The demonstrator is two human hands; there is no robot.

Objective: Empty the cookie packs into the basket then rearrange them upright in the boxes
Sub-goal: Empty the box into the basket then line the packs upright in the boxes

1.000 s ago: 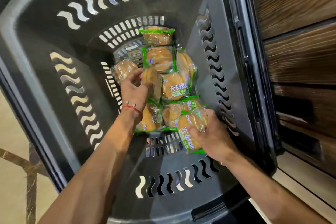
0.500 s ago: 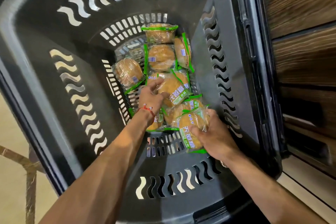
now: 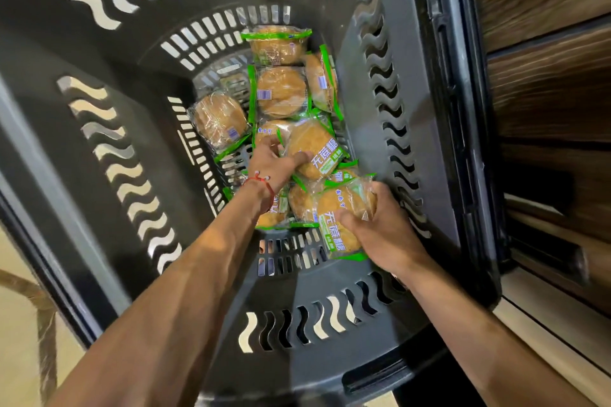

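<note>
Both my arms reach down into a deep dark grey basket (image 3: 139, 149) with wavy slots in its walls. Several clear cookie packs with green edges lie on its slotted floor. My left hand (image 3: 272, 163), a red thread on its wrist, grips a cookie pack (image 3: 314, 150) in the middle of the pile, thumb across its front. My right hand (image 3: 380, 225) holds another cookie pack (image 3: 340, 221) near the front right, label up. One pack (image 3: 220, 120) lies apart at the left; others (image 3: 281, 91) lie further back.
The basket's thick black rim (image 3: 463, 129) runs down the right side. Beyond it is dark wood panelling (image 3: 545, 82) with a pale ledge (image 3: 545, 340) below. A pale floor and a wooden frame (image 3: 46, 340) show at the lower left.
My left hand let go of the pack at the left, moved right and took hold of the middle pack, tilting it. My right hand kept its pack almost still.
</note>
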